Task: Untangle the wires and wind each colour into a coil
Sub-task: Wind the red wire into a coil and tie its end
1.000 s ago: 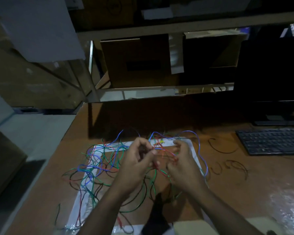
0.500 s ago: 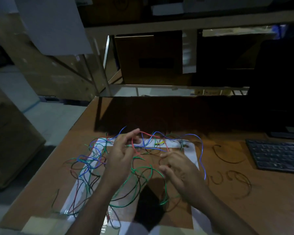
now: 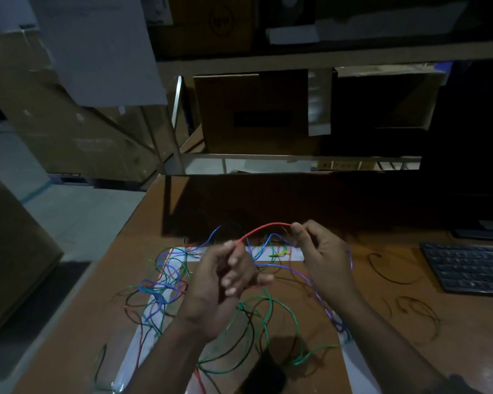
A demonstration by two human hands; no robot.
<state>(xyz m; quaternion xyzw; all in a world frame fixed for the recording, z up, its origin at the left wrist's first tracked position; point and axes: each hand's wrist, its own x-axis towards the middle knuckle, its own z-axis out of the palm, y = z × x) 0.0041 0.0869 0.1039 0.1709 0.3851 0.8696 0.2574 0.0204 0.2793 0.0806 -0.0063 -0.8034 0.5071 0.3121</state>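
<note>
Over at nine o'clock from my hands, the tangle of wires [image 3: 165,282] sprawls across the wooden table [image 3: 353,351]: blue, green, black and red strands crossing each other, partly over a pale sheet [image 3: 293,255] lying on the tabletop. Green loops [image 3: 268,314] and black ones spread toward six o'clock, under and between my forearms.

My left hand [image 3: 225,282] is raised above the tangle, fingers curled toward me, and it grips one end of a red wire [image 3: 264,227] between thumb and fingers. From there the red wire arches up toward twelve o'clock and across to my right hand [image 3: 322,257], which pinches the other end between thumb and fingertips at the top of the hand. So both hands are clamped on the same red strand, held clear of the table, with the arch spanning the gap between them.

A blue wire [image 3: 285,267] runs under that arch and trails down past my right wrist toward five o'clock. Whether it touches my right hand I cannot tell in this dim light.

Further toward three o'clock, a few loose black wires [image 3: 390,275] lie curled on bare wood, apart from the main tangle. Beyond them sits a dark keyboard [image 3: 467,267] at the table's right edge.
</note>
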